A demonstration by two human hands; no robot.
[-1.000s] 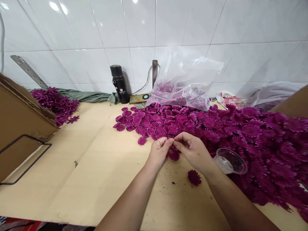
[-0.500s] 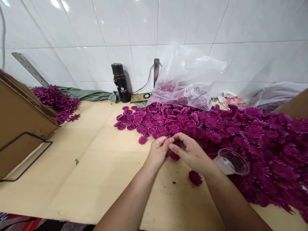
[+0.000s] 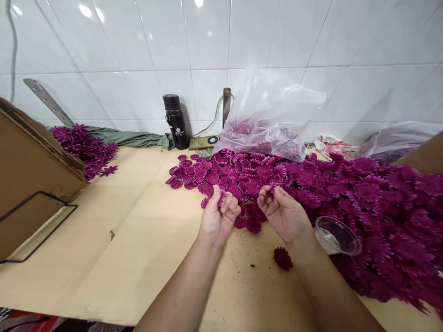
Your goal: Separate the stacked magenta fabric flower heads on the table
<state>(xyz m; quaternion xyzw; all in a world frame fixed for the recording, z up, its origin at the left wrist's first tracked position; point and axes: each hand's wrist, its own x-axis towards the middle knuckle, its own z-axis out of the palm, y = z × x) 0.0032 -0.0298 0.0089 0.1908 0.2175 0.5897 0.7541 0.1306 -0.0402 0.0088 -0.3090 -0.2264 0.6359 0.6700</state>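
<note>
A small magenta fabric flower piece with fringed petals (image 3: 221, 199) sits pinched in the curled fingers of the left hand (image 3: 218, 216), just above the pale wooden tabletop (image 3: 138, 240). The right hand (image 3: 284, 213) hangs a little apart from it, fingers curled in at the near edge of the large heap of magenta fabric flowers (image 3: 346, 203); a bit of magenta seems to show at its fingertips, but whether it grips a piece or merely touches the heap I cannot tell.

The held piece looks thin and light, so a loosened pinch could likely let it drop among the loose magenta petal discs (image 3: 249, 221) lying directly below, where it would be hard to tell from the rest. One single magenta flower (image 3: 283, 258) already lies alone on the table near the right wrist.

The clear plastic cup (image 3: 337, 236) is tipped on its side just beside the right forearm; a sideways sweep of that arm could probably knock it further into the heap or roll it off.

Farther back stand a black cylindrical flask (image 3: 176, 121) and a clear plastic bag of magenta flowers (image 3: 270, 124), well clear of both hands.
</note>
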